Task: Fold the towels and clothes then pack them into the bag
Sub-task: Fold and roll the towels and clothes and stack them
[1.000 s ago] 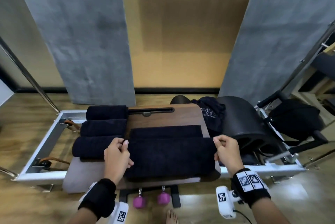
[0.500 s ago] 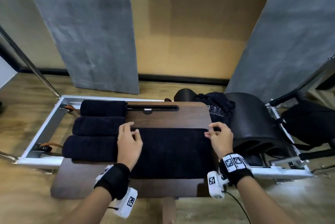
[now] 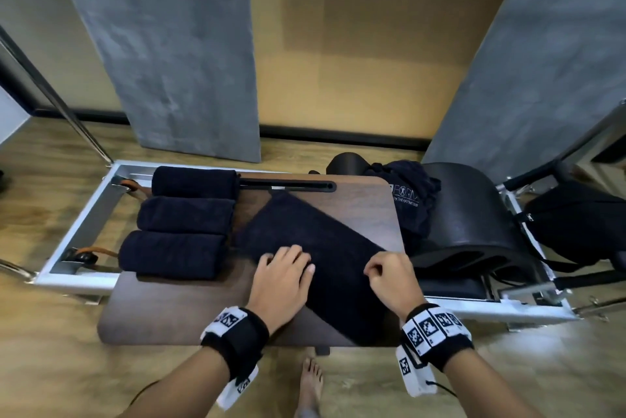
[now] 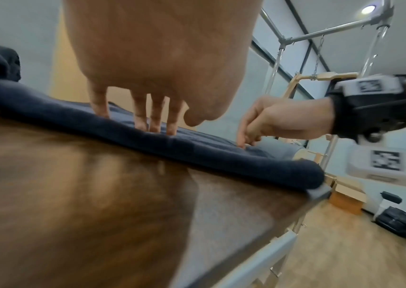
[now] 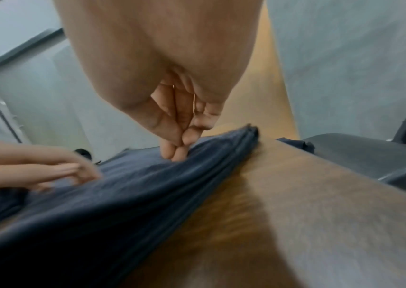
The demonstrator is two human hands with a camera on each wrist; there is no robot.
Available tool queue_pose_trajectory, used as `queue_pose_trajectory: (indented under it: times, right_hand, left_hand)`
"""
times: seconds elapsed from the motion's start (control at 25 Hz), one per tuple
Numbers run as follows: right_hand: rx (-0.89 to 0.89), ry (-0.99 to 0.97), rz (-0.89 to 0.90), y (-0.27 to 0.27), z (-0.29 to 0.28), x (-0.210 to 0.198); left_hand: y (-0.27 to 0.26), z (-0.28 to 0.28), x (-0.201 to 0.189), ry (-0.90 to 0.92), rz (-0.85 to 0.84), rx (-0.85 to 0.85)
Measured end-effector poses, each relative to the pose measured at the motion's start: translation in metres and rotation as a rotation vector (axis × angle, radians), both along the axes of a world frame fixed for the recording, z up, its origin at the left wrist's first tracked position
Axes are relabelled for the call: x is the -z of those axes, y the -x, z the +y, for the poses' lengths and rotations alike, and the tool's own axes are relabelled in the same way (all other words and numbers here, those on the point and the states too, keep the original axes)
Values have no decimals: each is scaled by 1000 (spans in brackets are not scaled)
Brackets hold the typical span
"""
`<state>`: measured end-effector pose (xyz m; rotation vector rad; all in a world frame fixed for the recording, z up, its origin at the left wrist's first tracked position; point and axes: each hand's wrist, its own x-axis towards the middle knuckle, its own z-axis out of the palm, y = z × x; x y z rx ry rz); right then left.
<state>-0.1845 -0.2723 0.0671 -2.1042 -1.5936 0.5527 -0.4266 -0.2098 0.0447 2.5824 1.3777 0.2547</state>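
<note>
Dark towel: we have the folded towel (image 3: 315,248) lying diagonally at the centre of the head frame, flat on the wooden worktop (image 3: 176,312).
Left hand: our left hand (image 3: 283,277) lies spread, fingertips (image 4: 156,124) pressing down on the cloth.
Right hand: our right hand (image 3: 389,280) pinches the towel's right edge between thumb and fingers (image 5: 175,152).
Finished pile: three rolled towels (image 3: 183,221) sit stacked side by side at the left of the frame.
Waiting: a dark printed garment (image 3: 406,200) lies crumpled at the upper right, and a black bag (image 3: 576,221) rests at the far right.
Step, as we judge it: squaring this towel before rolling or folding again.
Risk: the towel's near corner overhangs the worktop edge, so a pull could drag it off.
Risk: the stacked layers at the pinched edge may slide apart if we lift unevenly, spoiling the fold.
</note>
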Motion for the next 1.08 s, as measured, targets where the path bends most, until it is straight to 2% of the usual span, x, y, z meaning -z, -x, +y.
queue_pose_trajectory:
  times: [0.12,0.2,0.44,0.56,0.76,0.96,1.08]
  right_hand:
    - [-171,60,37,32,-21,-2]
    - [-221,22,109,48,-33,1]
    - [-213,-75,138,63,-67,14]
    - [-231,-100,106,67,-79,18]
    - [-199,-92,110,68,-96,23]
    - [-212,-63,122,60,-104,26]
    - [-230,-31,91,61,-104,27]
  left_hand:
    - [-6,12,-1,140,84,-15]
    - [-5,2,1,165,69,23]
    - [32,-64,18,64,-220,151]
    - [52,-81,23,77,-236,160]
    - [70,-85,20,81,-237,134]
    - [73,-77,12,16,-314,29]
    - [64,-65,7,49,-317,-55]
